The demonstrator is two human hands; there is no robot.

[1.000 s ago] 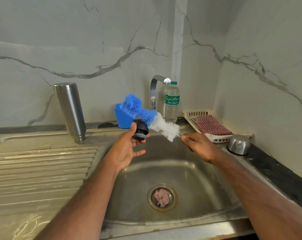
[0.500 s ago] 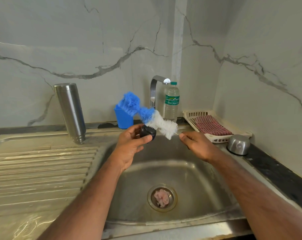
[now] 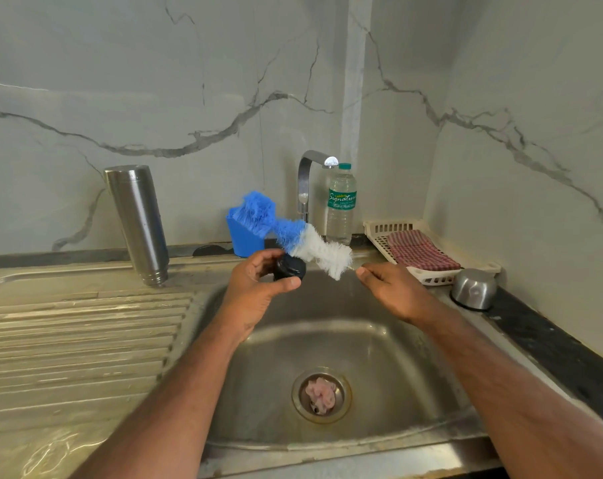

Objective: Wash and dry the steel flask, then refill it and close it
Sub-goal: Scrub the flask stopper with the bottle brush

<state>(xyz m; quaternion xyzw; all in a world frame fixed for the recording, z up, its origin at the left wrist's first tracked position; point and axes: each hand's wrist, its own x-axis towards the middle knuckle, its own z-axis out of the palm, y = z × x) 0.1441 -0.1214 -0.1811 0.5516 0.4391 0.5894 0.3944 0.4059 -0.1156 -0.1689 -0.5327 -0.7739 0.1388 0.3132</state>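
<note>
room: marble-look wall behind steel sink (image 3: 327, 344) and ribbed drainboard (image 3: 75, 326).
left hand (image 3: 258, 288): grasping black flask stopper (image 3: 289, 267) over basin.
right hand (image 3: 393, 288): pinching wire handle of blue-white bottle brush (image 3: 300, 236), bristles on stopper.
change: stopper turned in fingers, top now facing camera; brush barely shifted.
steel flask (image 3: 137, 223): upside down on drainboard, left of hands.
steel cap (image 3: 473, 288): inverted on right counter.

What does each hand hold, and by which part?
Left hand grips the black stopper by its rim. Right hand pinches the bottle brush by its thin wire handle.
</note>
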